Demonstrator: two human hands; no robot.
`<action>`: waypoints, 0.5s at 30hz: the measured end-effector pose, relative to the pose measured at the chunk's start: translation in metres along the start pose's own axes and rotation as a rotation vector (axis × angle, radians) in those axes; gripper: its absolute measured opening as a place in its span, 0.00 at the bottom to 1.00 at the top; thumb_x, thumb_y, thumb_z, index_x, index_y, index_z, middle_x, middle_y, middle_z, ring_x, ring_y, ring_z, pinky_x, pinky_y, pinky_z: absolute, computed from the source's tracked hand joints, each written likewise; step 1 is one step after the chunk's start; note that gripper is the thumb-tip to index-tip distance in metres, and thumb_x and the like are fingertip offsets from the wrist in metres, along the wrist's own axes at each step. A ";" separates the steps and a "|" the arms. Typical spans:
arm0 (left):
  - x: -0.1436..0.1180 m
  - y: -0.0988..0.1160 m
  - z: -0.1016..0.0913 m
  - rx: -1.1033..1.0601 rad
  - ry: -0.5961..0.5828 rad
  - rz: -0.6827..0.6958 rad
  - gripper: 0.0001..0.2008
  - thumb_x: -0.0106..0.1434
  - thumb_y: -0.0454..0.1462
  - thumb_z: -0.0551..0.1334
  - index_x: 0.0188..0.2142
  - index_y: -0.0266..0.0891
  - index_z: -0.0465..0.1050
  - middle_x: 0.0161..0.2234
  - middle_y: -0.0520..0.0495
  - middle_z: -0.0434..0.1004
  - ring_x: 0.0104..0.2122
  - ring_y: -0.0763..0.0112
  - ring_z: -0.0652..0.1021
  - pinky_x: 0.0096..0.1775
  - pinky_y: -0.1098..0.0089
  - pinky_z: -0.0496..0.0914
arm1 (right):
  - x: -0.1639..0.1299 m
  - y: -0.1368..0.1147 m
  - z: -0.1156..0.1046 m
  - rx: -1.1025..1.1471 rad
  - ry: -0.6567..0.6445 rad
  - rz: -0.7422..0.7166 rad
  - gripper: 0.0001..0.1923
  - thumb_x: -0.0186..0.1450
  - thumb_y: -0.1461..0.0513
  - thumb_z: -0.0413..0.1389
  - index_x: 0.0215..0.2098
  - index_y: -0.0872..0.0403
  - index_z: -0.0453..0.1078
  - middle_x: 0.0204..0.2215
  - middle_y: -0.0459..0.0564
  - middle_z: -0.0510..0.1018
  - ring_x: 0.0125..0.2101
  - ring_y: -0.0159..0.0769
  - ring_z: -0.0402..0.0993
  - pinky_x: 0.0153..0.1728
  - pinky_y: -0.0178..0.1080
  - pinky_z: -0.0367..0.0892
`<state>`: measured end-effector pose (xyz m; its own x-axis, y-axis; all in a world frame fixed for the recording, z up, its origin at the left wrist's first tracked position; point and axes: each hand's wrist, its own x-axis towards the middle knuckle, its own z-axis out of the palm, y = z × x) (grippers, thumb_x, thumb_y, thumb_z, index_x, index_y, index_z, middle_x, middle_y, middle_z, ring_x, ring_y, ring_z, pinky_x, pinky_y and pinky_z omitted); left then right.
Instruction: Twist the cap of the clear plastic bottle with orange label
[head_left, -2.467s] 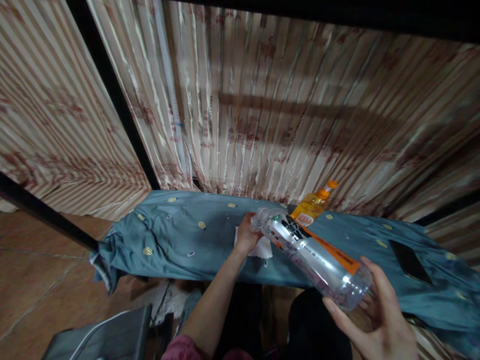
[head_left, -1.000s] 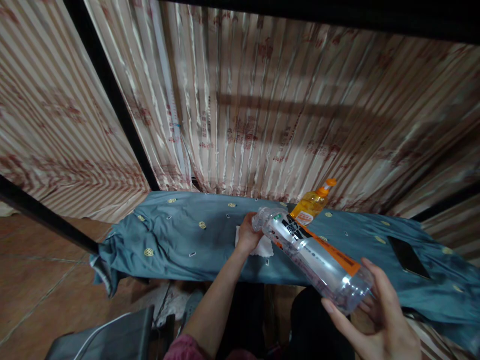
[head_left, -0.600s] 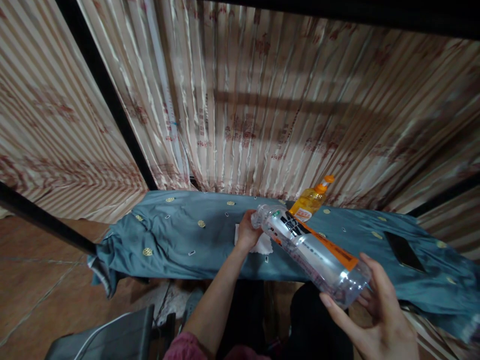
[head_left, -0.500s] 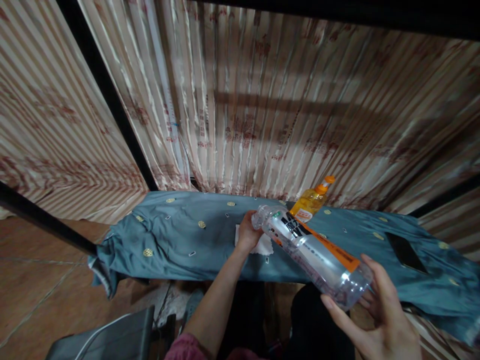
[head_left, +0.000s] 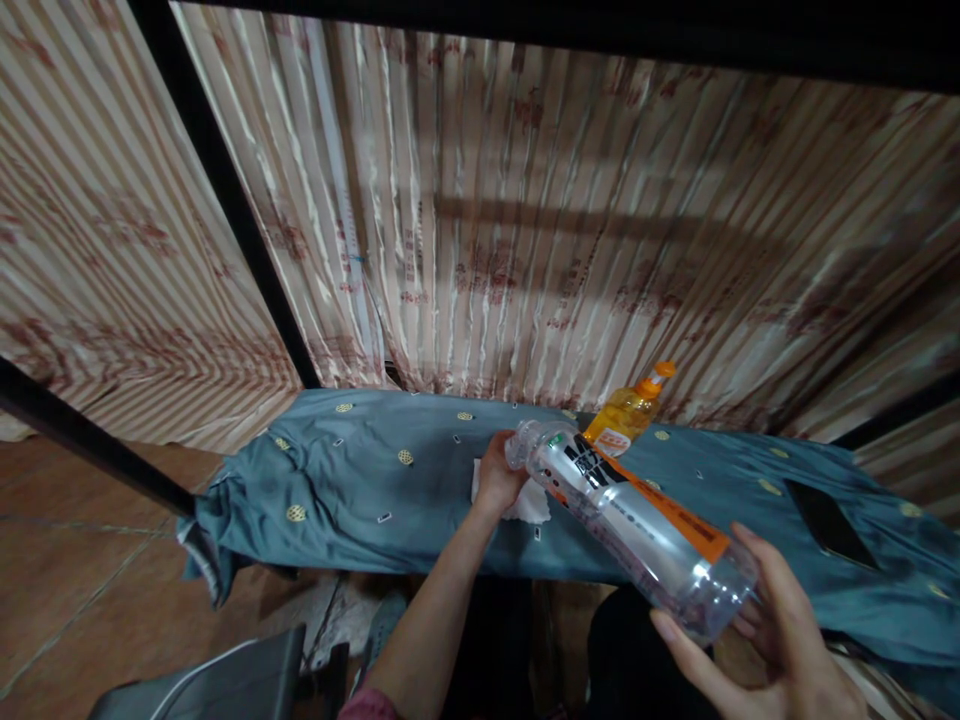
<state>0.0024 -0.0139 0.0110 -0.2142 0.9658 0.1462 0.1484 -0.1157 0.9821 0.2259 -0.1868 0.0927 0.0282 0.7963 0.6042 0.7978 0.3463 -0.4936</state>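
Note:
A clear plastic bottle (head_left: 630, 520) with a silver, black and orange label is held tilted in front of me, its neck toward the upper left. My left hand (head_left: 501, 478) is closed around the neck end; its fingertips are partly hidden. At the base, my right hand (head_left: 780, 630) grips with thumb and fingers on opposite sides. Beneath my left hand a white tissue (head_left: 534, 503) lies on the patterned blue-green cloth (head_left: 345, 500). Behind the bottle stands a yellow pump bottle (head_left: 621, 415) with an orange top, partly covered by it.
On the right of the cloth lies a black phone (head_left: 829, 522). Pleated curtains (head_left: 510, 250) hang behind, with black metal posts (head_left: 225, 200) at the left. A dark grey seat-like object (head_left: 217, 680) with a white cable is at the lower left.
The view has shifted slightly, so everything sits a little lower in the picture. Both hands keep their hold on the plastic bottle, and its tilt looks nearly the same.

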 end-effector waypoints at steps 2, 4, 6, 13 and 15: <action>0.001 -0.002 0.001 -0.012 -0.005 0.011 0.23 0.48 0.28 0.71 0.44 0.39 0.70 0.41 0.47 0.81 0.41 0.63 0.80 0.44 0.68 0.71 | -0.001 0.002 0.000 0.040 -0.016 0.028 0.49 0.59 0.49 0.65 0.72 0.48 0.50 0.63 0.58 0.68 0.42 0.49 0.82 0.35 0.41 0.80; 0.001 -0.005 0.002 -0.025 -0.010 0.016 0.23 0.48 0.28 0.71 0.44 0.40 0.70 0.41 0.47 0.81 0.40 0.64 0.80 0.44 0.68 0.71 | 0.000 0.003 0.000 0.042 -0.016 0.024 0.48 0.60 0.49 0.64 0.72 0.48 0.50 0.63 0.58 0.68 0.42 0.49 0.82 0.35 0.41 0.80; 0.001 -0.007 0.003 -0.021 -0.009 0.019 0.23 0.48 0.29 0.71 0.44 0.40 0.70 0.41 0.47 0.81 0.40 0.64 0.80 0.44 0.68 0.71 | 0.002 0.002 0.000 0.011 0.002 -0.009 0.48 0.60 0.50 0.64 0.72 0.48 0.50 0.64 0.58 0.67 0.40 0.47 0.83 0.33 0.40 0.80; 0.000 -0.008 0.003 -0.016 0.001 0.004 0.24 0.48 0.30 0.71 0.45 0.40 0.70 0.42 0.48 0.81 0.42 0.63 0.80 0.46 0.67 0.71 | 0.011 -0.010 -0.002 -0.089 0.038 -0.097 0.44 0.63 0.49 0.61 0.71 0.54 0.52 0.56 0.65 0.74 0.31 0.44 0.83 0.30 0.38 0.79; 0.000 -0.007 0.003 -0.013 0.006 0.001 0.25 0.48 0.30 0.71 0.45 0.40 0.70 0.42 0.47 0.80 0.42 0.63 0.80 0.45 0.68 0.71 | 0.012 -0.012 -0.002 -0.107 0.051 -0.107 0.43 0.64 0.49 0.60 0.71 0.55 0.52 0.55 0.65 0.74 0.30 0.43 0.83 0.30 0.39 0.79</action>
<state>0.0040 -0.0123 0.0039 -0.2194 0.9644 0.1478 0.1359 -0.1198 0.9834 0.2184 -0.1826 0.1072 -0.0324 0.7307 0.6820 0.8573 0.3711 -0.3569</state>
